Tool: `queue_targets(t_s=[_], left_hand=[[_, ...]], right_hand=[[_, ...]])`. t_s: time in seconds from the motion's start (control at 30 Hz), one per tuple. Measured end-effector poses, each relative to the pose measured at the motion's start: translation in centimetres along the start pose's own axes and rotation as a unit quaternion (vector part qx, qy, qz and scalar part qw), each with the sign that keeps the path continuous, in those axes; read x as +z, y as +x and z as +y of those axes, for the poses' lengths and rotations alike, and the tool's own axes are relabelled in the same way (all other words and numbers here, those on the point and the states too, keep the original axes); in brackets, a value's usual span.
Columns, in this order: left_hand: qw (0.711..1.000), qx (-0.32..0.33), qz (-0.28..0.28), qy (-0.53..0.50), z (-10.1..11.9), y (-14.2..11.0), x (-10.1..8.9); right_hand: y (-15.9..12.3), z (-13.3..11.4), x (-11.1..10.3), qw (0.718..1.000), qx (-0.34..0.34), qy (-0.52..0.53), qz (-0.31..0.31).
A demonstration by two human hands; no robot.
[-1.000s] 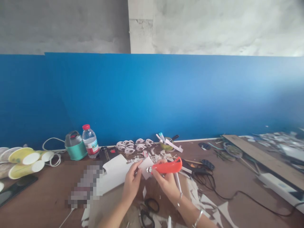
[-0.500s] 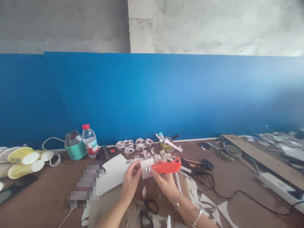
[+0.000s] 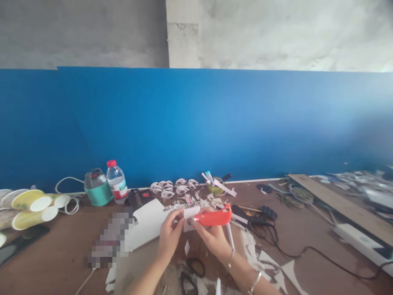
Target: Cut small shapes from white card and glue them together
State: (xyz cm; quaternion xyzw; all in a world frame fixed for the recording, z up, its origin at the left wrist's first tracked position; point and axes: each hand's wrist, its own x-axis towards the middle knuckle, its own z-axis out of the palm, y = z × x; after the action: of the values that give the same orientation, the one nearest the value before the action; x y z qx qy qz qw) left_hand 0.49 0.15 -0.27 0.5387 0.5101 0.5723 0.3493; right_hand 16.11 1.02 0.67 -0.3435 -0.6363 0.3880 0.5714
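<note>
My left hand (image 3: 170,237) pinches a small white paper piece (image 3: 190,212) over the brown table (image 3: 55,258). My right hand (image 3: 214,238) is closed round orange-handled scissors (image 3: 213,217), whose metal tip meets the paper piece. A white stick (image 3: 230,237) slants down beside my right hand. Paper offcuts (image 3: 267,262) lie below and to the right of my hands.
A water bottle (image 3: 117,182), a teal container (image 3: 97,188) and stacked yellow paper cups (image 3: 33,209) stand at left. White cut shapes (image 3: 172,187), a small green bowl (image 3: 215,187), black cables (image 3: 276,237), a white sheet (image 3: 147,223), black scissors (image 3: 193,272) and a wooden plank (image 3: 344,207) surround my hands.
The paper piece has turned in my left hand and now lies flatter. The scissors have dropped slightly and shifted left.
</note>
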Motion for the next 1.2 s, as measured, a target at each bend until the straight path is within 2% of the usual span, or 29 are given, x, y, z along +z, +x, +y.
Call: queue_targets(t_s=[0.53,1.2], left_hand=[[0.999,0.038,-0.006,0.031,-0.17,-0.09,-0.04],[0.998,0.043,-0.011,0.042,-0.18,-0.09,-0.03]], right_hand=[[-0.17,0.17,-0.03,1.0,-0.012,-0.02,-0.021],[-0.21,-0.06,-0.05,0.999,-0.021,-0.018,-0.043]])
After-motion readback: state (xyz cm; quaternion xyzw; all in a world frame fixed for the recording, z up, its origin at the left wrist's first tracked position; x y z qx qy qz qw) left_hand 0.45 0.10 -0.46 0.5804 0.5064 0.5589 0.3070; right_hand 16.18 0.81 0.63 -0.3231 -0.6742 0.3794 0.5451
